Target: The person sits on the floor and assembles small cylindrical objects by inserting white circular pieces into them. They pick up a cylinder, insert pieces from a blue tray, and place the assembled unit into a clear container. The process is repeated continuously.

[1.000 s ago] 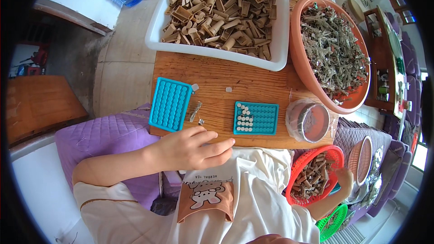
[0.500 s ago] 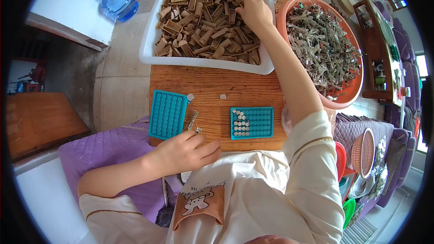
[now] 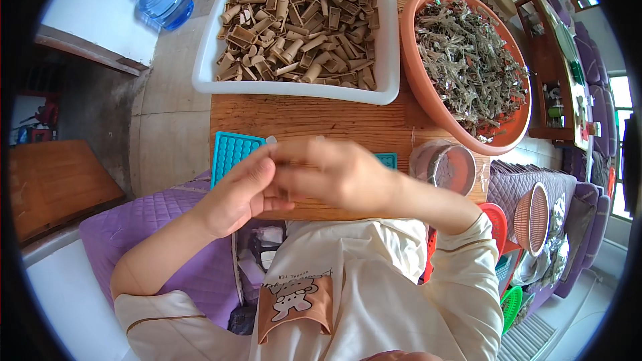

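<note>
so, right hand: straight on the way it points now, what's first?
Likely the left hand: the right hand points leftward, and its blurred fingers overlap the left hand's in this view. Whether they touch, or one passes above, I can't tell.

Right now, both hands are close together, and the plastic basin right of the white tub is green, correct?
Not quite: the head view shows the plastic basin is orange, not green. It is right of the white tub, and the left hand and right hand are close together.
</note>
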Demonstrator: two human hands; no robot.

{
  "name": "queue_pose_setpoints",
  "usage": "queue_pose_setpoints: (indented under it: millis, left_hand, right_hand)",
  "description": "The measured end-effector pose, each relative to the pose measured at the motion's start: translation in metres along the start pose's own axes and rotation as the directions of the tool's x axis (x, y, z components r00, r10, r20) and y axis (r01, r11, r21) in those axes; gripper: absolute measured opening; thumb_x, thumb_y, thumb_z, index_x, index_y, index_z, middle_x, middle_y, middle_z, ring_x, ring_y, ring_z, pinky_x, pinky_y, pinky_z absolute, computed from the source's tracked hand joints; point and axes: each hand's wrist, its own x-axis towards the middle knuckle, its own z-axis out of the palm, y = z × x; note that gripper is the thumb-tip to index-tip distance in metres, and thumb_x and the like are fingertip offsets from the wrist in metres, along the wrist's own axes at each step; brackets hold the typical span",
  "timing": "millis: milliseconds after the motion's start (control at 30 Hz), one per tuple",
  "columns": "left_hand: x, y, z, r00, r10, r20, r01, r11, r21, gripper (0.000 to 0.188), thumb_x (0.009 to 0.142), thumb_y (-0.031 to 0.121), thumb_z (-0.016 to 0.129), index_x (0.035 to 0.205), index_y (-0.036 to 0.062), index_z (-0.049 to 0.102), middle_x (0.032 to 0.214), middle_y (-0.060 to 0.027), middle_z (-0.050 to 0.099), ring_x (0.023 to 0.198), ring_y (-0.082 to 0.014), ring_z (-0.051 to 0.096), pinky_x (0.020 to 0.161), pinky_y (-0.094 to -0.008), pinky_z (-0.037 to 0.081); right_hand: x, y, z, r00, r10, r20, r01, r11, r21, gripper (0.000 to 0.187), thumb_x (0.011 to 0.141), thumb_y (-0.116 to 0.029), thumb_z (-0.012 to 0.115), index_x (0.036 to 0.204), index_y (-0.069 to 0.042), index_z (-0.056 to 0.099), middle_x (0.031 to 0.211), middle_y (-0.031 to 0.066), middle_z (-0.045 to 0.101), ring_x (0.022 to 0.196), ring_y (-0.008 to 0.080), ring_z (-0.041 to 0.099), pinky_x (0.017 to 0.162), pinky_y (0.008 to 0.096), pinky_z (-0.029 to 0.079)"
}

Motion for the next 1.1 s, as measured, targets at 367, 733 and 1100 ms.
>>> queue_pose_setpoints:
  millis: [367, 733, 1100]
  left_hand:
    - [-0.007, 0.001, 0.012, 0.989, -0.112, -0.092, 0.123, 0.985, 0.123, 0.028, 0.091, 0.024, 0.038, 0.111, 0.0058, 0.041, 0.073, 0.0022, 0.04, 0.053, -0.0017, 0.031, 0.044, -0.0152, 0.028]
    - [-0.007, -0.011, 0.014, 0.949, -0.306, -0.077, 0.309, 0.95, 0.034, 0.02, 0.09, 0.024, 0.038, 0.096, 0.0063, 0.046, 0.067, 0.0029, 0.041, 0.047, 0.0001, 0.029, 0.041, -0.0142, 0.026]
    - [-0.01, -0.011, 0.013, 0.952, -0.298, -0.066, 0.3, 0.953, 0.031, 0.017, 0.089, 0.021, 0.04, 0.095, 0.0065, 0.047, 0.07, 0.0018, 0.043, 0.047, -0.0006, 0.03, 0.042, -0.014, 0.026]
  right_hand:
    - [-0.031, -0.005, -0.033, 0.997, -0.072, 0.019, 0.074, 0.988, -0.133, 0.03, 0.069, -0.007, 0.055, 0.099, -0.006, 0.056, 0.103, 0.0077, 0.054, 0.084, 0.021, 0.054, 0.07, 0.0308, 0.044]
    - [-0.104, 0.138, -0.193, 0.482, 0.75, -0.453, -0.709, 0.03, -0.705, 0.023, 0.069, -0.024, 0.061, 0.082, -0.005, 0.058, 0.082, 0.0137, 0.059, 0.078, 0.0284, 0.057, 0.068, 0.0379, 0.044]
    - [-0.095, 0.131, -0.218, 0.477, 0.579, -0.661, -0.875, 0.38, -0.299, 0.024, 0.074, -0.023, 0.059, 0.088, -0.004, 0.059, 0.074, 0.0077, 0.062, 0.07, 0.0162, 0.059, 0.064, 0.0266, 0.043]
